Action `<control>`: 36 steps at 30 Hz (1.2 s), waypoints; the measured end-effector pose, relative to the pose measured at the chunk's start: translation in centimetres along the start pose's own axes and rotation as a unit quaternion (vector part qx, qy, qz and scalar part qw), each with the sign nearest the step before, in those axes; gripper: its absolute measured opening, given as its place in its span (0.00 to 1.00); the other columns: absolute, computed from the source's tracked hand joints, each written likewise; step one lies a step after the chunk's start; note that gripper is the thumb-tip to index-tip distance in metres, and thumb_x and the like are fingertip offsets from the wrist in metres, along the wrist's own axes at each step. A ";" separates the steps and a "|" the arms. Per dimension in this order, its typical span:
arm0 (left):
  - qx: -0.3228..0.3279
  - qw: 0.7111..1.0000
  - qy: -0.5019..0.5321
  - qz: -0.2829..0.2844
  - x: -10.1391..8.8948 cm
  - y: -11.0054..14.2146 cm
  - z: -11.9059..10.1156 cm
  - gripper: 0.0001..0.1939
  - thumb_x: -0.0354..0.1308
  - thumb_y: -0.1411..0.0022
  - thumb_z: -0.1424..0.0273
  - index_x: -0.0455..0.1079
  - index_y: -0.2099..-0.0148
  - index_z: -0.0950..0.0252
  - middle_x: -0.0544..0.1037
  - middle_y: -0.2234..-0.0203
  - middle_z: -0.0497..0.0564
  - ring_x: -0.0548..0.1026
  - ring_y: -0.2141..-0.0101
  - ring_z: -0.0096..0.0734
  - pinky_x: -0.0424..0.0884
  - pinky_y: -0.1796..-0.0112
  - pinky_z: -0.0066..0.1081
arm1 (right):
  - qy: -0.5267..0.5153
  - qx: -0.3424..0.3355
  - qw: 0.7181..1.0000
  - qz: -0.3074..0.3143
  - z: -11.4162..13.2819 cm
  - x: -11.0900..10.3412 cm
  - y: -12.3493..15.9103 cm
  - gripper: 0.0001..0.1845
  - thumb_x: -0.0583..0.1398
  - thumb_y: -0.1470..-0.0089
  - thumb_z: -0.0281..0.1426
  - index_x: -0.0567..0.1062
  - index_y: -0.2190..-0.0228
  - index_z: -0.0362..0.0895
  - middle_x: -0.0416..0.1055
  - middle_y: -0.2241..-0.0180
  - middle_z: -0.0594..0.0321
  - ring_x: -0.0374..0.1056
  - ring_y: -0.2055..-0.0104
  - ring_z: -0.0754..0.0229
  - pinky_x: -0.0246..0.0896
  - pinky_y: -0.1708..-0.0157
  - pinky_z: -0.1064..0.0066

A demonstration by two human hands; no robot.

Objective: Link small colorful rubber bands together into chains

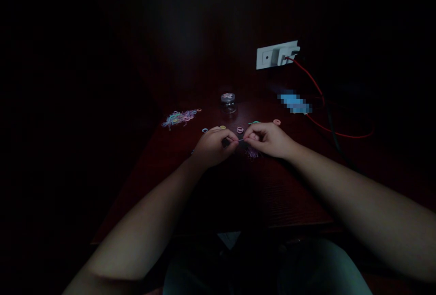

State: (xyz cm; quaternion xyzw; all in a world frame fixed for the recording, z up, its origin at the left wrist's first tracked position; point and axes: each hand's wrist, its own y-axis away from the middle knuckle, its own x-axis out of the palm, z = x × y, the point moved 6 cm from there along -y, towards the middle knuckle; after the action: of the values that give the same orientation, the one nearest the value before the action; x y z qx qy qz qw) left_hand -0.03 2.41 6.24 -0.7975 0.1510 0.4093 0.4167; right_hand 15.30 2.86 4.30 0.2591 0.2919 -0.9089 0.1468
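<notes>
Over the dark red table [221,186], your two hands meet near the middle, with a short, thin strand [241,140] between them. Your left hand [214,145] is nearly closed, thumb and forefinger pinched together on the strand's left end. Your right hand [267,138] has its thumb and forefinger pinched on the other end, its remaining fingers curled in. The strand runs roughly level across the small gap between your fingertips; it is too small to tell whether it is one band or a doubled one.

Just beyond your fingertips lies a pink ring [240,130]. A yellow ring [222,127] shows just behind your left hand, with a blue ring [205,130] a little to its left. Behind your right hand you have a green piece [254,122], partly hidden, and an orange ring [277,122] to its right. A purple tangle [252,152] lies below your right hand's fingers, partly covered by them.

Farther left on the table is a loose, many-coloured pile [180,118]. Beyond your hands the lidded jar [228,102] stands upright. To the right lies a blurred blue object [294,103], with a red cable [308,73] near it; a plug [283,56] sits in the white socket plate [266,57] above. A dark cable [330,122] hangs beside the red one.
</notes>
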 end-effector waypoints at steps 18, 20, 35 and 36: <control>0.003 1.000 -0.007 -0.011 0.0 0.0 0.3 0.04 0.58 0.43 0.72 0.73 0.65 0.61 0.78 0.70 0.45 0.73 0.67 0.29 0.67 0.61 0.31 | -0.002 -0.002 1.000 0.005 -0.1 0.1 0.0 0.08 0.60 0.49 0.32 0.74 0.69 0.39 0.63 0.78 0.66 0.56 0.77 0.68 0.50 0.77 0.74; 0.002 1.000 -0.007 -0.011 0.0 0.0 0.3 0.04 0.58 0.43 0.72 0.73 0.65 0.61 0.78 0.71 0.45 0.73 0.67 0.29 0.67 0.62 0.31 | -0.001 0.001 1.000 0.007 -0.1 0.1 0.0 0.08 0.60 0.49 0.32 0.74 0.70 0.39 0.62 0.79 0.66 0.55 0.77 0.68 0.50 0.77 0.74; 0.012 1.000 0.001 -0.023 -0.2 0.0 -0.1 0.03 0.59 0.42 0.69 0.72 0.67 0.62 0.78 0.72 0.46 0.73 0.68 0.28 0.67 0.62 0.31 | 0.006 0.002 1.000 0.005 -0.1 0.1 -0.1 0.09 0.61 0.49 0.33 0.75 0.71 0.39 0.62 0.79 0.66 0.56 0.77 0.68 0.51 0.76 0.73; 0.011 1.000 0.001 -0.022 -0.2 0.0 -0.1 0.03 0.59 0.42 0.69 0.72 0.67 0.62 0.78 0.72 0.46 0.73 0.68 0.28 0.67 0.62 0.31 | 0.006 0.001 1.000 0.007 -0.2 0.1 -0.1 0.09 0.61 0.49 0.33 0.75 0.71 0.39 0.62 0.79 0.66 0.56 0.76 0.68 0.51 0.76 0.73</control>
State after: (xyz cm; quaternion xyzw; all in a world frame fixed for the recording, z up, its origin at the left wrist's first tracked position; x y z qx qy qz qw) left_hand -0.10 2.30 6.41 -0.7964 0.1384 0.3979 0.4340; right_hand 15.26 2.99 4.16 0.2672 0.2905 -0.9063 0.1512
